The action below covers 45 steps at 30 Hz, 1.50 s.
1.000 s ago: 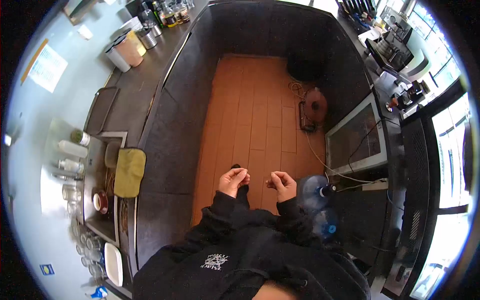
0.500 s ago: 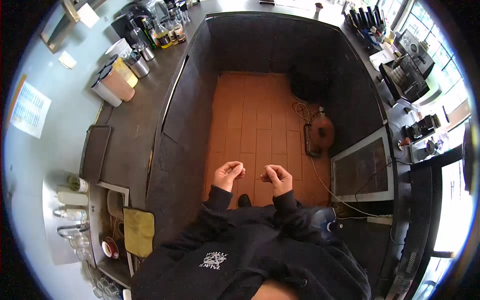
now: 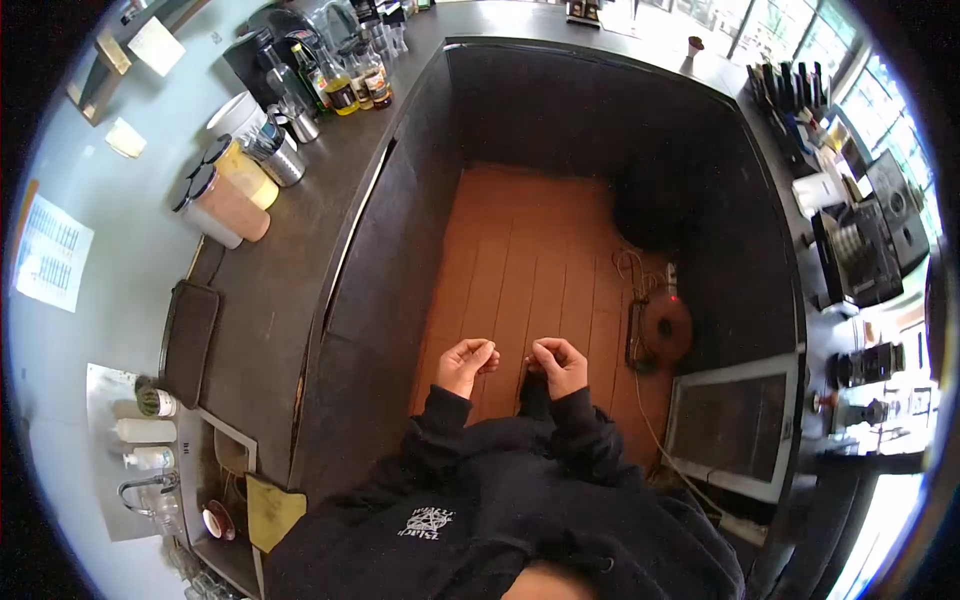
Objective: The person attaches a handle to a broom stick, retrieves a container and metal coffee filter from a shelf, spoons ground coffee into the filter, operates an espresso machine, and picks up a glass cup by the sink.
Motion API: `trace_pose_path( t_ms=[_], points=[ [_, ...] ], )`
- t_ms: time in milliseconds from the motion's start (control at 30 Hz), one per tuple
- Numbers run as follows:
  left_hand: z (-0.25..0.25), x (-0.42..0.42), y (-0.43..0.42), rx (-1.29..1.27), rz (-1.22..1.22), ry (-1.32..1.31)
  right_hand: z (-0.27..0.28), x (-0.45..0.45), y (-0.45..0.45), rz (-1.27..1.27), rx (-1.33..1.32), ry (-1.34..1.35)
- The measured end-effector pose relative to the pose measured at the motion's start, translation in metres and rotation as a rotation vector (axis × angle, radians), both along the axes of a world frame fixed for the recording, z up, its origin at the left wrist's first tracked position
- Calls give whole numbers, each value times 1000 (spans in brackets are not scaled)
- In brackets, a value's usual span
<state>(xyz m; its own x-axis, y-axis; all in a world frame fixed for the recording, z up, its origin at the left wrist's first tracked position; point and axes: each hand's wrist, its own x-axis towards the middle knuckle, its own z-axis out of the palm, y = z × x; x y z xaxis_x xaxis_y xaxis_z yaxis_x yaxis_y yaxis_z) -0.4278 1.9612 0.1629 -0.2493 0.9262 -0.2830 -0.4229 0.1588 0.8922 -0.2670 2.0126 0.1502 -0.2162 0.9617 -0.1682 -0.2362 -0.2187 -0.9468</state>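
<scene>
Short of the round, dull-red reel [image 3: 666,334], the bare right hand [image 3: 563,365] is nearer than the bare left hand [image 3: 466,365]; both pinch fingertips together, and I see nothing between.

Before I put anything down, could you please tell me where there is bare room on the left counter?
The dark left counter is bare between the tall, dark-lidded canisters and the metal-rimmed sink, beside the dark rectangular tray. It is crowded beyond the canisters, where glass bottles cluster.

black sweatshirt [image 3: 520,480] | long black sleeves [image 3: 448,410] | white star print [image 3: 428,521] (with lettering)
</scene>
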Motion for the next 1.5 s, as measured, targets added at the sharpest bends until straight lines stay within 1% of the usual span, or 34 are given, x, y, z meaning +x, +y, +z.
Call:
trace_pose_path(
  t_ms=[100,200,233,300,400,467,533,600,700,800,867,967,1100,1167,1267,1500],
  points=[
    [7,-1,55,32,35,19,7,-6,63,55,20,62],
    [17,-1,105,87,42,30,22,-7,121,94,57,25],
    [16,0,123,92,57,29,20,-6,141,108,80,64],
    [14,1,154,105,84,-2,16,-4,174,116,80,42],
    [21,6,185,55,118,4,11,-9,212,128,51,52],
    [15,2,203,73,140,-45,9,-12,232,147,31,71],
    [13,-3,218,41,176,12,7,-19,246,178,3,3],
    [8,-13,236,47,198,-18,5,-29,263,211,-16,-4],
    [8,-35,262,59,223,-26,1,-51,291,258,-39,-11],
    [6,-62,291,81,245,-33,-1,-79,322,273,-8,11],
    [5,-85,315,107,258,-54,5,-103,345,281,7,-33],
    [12,-122,349,107,267,1,9,-140,379,314,32,30],
    [29,-176,382,146,291,-3,19,-198,424,351,89,4],
    [31,-206,392,136,316,20,24,-228,442,379,130,61],
    [25,-244,400,183,380,17,27,-268,457,416,112,43],
    [16,-285,391,131,581,44,23,-336,470,634,126,-30]
  ],
)
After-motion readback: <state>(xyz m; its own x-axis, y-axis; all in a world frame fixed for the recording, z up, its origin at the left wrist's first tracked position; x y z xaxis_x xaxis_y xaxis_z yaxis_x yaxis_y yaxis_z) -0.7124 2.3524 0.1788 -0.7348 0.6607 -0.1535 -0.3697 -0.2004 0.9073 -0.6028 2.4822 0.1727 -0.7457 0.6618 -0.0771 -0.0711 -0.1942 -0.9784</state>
